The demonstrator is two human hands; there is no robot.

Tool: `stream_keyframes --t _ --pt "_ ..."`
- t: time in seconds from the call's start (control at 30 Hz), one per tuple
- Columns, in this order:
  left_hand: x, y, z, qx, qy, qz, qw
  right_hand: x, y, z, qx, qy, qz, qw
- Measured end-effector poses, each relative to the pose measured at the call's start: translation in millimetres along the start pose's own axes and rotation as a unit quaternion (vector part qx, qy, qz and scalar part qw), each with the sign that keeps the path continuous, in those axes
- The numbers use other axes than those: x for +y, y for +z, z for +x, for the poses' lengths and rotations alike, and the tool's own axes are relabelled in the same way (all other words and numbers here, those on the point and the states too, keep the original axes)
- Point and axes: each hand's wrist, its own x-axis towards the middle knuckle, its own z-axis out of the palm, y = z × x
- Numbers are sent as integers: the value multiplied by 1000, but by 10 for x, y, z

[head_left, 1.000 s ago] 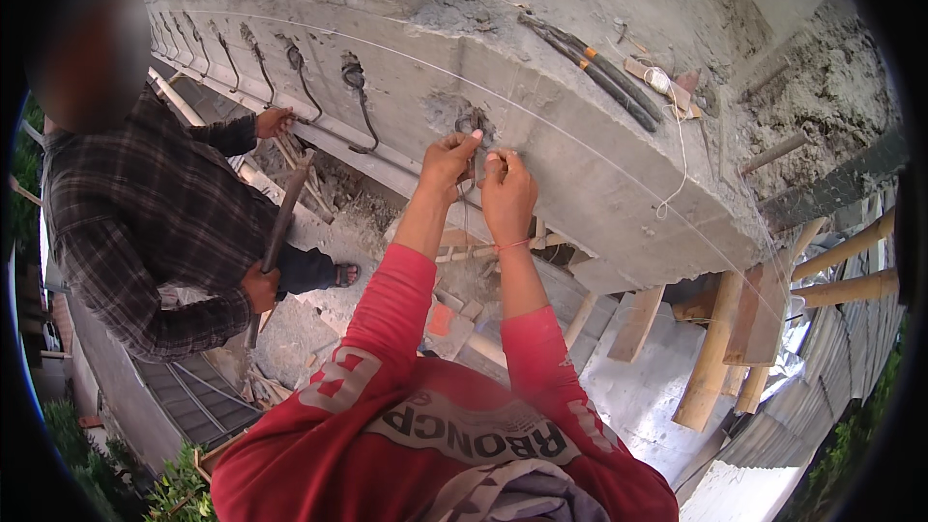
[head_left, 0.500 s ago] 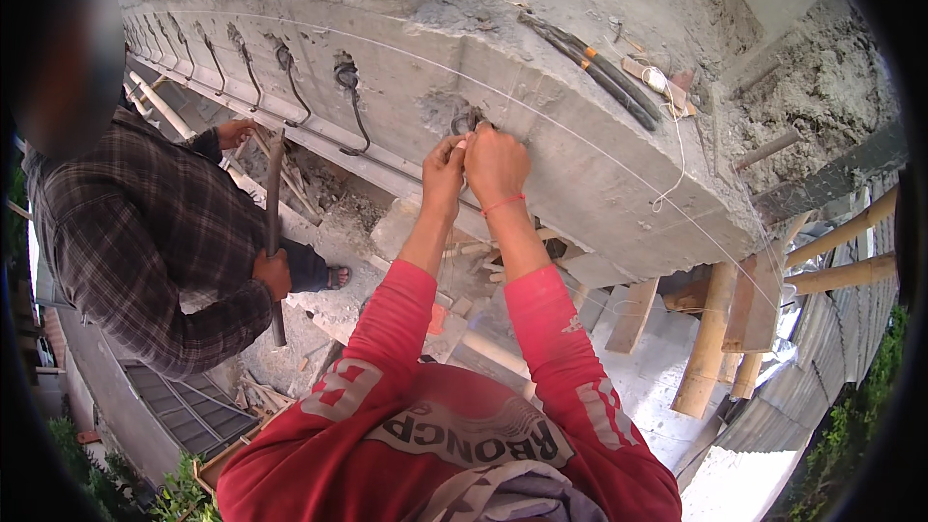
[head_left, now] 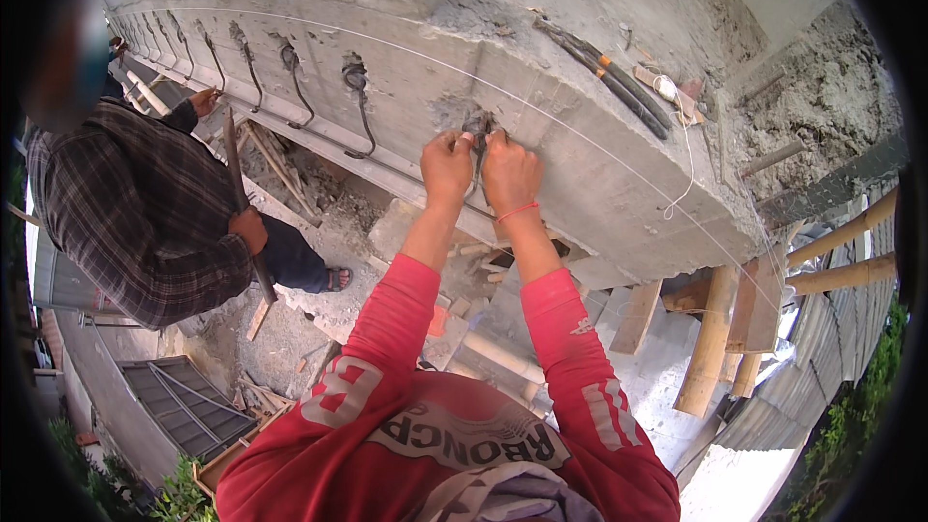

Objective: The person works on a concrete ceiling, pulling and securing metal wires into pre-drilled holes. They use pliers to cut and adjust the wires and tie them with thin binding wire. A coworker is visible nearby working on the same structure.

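A bent dark steel rod (head_left: 478,162) comes out of a rough hole in the side of the concrete beam (head_left: 570,184), and both my hands are at its top. My left hand (head_left: 448,169) is closed on the rod's left, thumb and fingers pinched near the hole. Just right of the rod, my right hand (head_left: 512,172) is closed too, fingertips pinched beside the dark loops there. What the fingertips hold is too small to make out. To the left, a similar bent rod (head_left: 365,121) hangs from the beam with dark wire bunched at its top.
A long-handled tool with orange bands (head_left: 609,77) lies on the beam, near a roll of white string (head_left: 665,87). A taut string (head_left: 425,63) crosses the beam face. At left, a co-worker (head_left: 145,213) holds a pole (head_left: 237,169). Bamboo poles (head_left: 706,348) stand below right.
My hands, close together before, have moved slightly apart to either side of the rod. The co-worker and the pole have shifted left. The view has turned slightly.
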Motion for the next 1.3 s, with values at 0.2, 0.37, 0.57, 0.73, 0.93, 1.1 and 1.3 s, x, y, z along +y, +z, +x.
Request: stream_keyframes --t 0.2,0.37,0.57,0.73,0.93,1.1,1.3 --pt "370 -8 -241 47 61 100 992 -143 126 -73 -26 91 119 988" --pt "558 189 -310 -52 157 316 934 201 926 -222 77 62 468 878" --pt "425 137 -361 -51 182 314 930 -15 882 -357 -5 194 741 643" --pt "42 -91 -214 -66 -72 -60 993 67 282 -266 -147 345 719 585" --pt "81 -113 -32 -159 -128 -161 966 154 173 -258 -103 283 575 761" --pt "66 -174 150 -168 -99 -59 979 -32 -120 -159 -58 280 447 848" --pt "61 -161 295 -180 -101 -51 977 -176 142 -287 80 179 219 956"
